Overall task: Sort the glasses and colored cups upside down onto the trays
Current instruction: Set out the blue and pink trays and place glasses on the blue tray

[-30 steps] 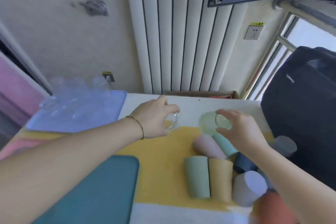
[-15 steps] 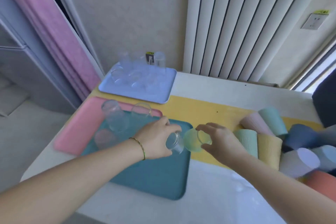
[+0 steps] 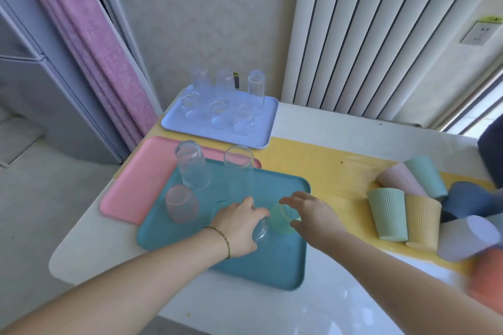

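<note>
White table [image 3: 353, 128] against a wall with a ribbed white radiator [image 3: 367, 35], and a pink curtain [image 3: 95, 49] at far left. A yellow runner [image 3: 321, 171] crosses the tabletop.

Trays, back to front:
- lavender tray [image 3: 268, 130] at the back edge, loaded with clear glasses [image 3: 219, 114]; some are blurred and I cannot tell which way up each one stands.
- pink tray [image 3: 136, 185], its right part covered by the teal tray.
- teal tray [image 3: 272, 266] nearest the person. It carries an inverted clear glass [image 3: 192, 168], a tall clear glass [image 3: 239, 171] beside that, and a pink-tinted glass [image 3: 181, 204] in front. There is also the faint outline of one more small glass [image 3: 221, 207] just left of the left hand.

Hands, both over the middle of the teal tray and close together:
- left hand [image 3: 239, 226], thin bracelet [image 3: 221, 236] on the wrist. The fingers are curled round a small clear glass [image 3: 260, 228], which is tilted. Cannot tell if it touches the tray.
- right hand [image 3: 313, 215]: thumb and fingers wrap a green-tinted glass [image 3: 281, 216], also tilted and just beside the clear one. Whether it contacts the tray is unclear.

Colored cups are heaped on the runner at right, lying on their sides and well apart from the trays:
- green cup [image 3: 388, 215] and yellow cup [image 3: 422, 221] side by side in front
- pale pink cup [image 3: 400, 179] and mint cup [image 3: 426, 177] behind them
- navy cup [image 3: 468, 198] and lavender cup [image 3: 468, 236] further right
- orange cup [image 3: 487, 275] at the frame edge, blurred
</note>
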